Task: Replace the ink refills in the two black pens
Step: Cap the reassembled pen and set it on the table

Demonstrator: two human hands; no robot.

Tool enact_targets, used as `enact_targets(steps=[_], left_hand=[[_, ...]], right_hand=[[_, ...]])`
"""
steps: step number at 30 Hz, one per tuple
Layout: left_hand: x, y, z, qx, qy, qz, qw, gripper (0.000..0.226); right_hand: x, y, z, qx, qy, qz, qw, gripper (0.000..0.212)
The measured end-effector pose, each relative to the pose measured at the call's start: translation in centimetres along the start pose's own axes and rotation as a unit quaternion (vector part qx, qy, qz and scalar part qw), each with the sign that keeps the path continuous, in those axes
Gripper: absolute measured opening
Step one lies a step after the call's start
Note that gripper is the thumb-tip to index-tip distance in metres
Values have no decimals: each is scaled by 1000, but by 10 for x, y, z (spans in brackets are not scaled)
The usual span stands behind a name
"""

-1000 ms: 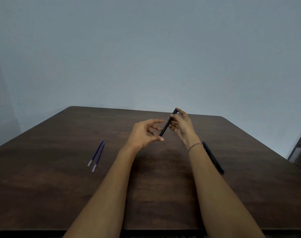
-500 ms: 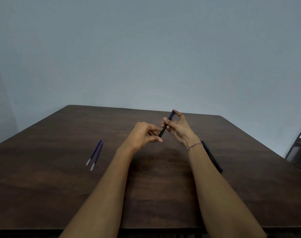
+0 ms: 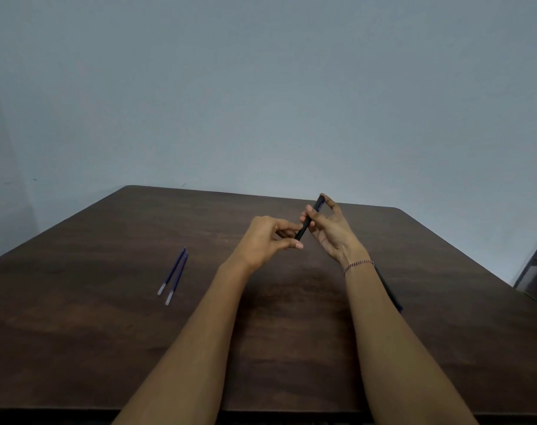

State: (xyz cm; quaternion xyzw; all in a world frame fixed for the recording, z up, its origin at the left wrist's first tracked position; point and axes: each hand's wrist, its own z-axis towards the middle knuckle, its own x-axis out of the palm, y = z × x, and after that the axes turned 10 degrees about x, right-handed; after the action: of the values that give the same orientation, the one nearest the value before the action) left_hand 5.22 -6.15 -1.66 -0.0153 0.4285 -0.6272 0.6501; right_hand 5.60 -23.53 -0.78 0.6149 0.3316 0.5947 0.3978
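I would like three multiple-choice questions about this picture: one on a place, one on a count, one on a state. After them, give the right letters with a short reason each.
1. Where do the blue ink refills lie?
A. in the right hand
B. on the table, at the person's left
C. on the floor

2. How many refills lie there?
A. one
B. four
C. two

3. How is the raised black pen held?
A. by both hands, above the table
B. by the left hand alone
C. by nothing, it stands upright

Answers:
1 B: they rest on the dark wood, left of both arms.
2 C: two thin blue sticks lie side by side.
3 A: the left hand pinches its lower end and the right hand holds its upper part.
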Motion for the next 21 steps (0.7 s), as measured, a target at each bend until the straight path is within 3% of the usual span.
enact_targets(steps=[5,7,9,12,15,21], left_hand=[[0,2,0,-10,4,10,1000,47],[1,2,-1,-18,24,13,999,48],[3,2,-2,-26,41,26,999,47],[6,0,-2,-23,45,69,996,50],[9,-3,-1,-20,44,127,991,67],[33,-9,0,-52,76,211,973,110]], right_hand=[[1,1,1,-2,-19,-49,999,37],[0,-1,4,-1,-61,-105,993,25],[-1,-3,7,-13,-120,-173,977,30],[-5,-6,10,-51,-192,-292,936,46],[-9,-6,11,-67,-234,-424,872,52],[-7,-6,12,-38,-267,-529,805,58]])
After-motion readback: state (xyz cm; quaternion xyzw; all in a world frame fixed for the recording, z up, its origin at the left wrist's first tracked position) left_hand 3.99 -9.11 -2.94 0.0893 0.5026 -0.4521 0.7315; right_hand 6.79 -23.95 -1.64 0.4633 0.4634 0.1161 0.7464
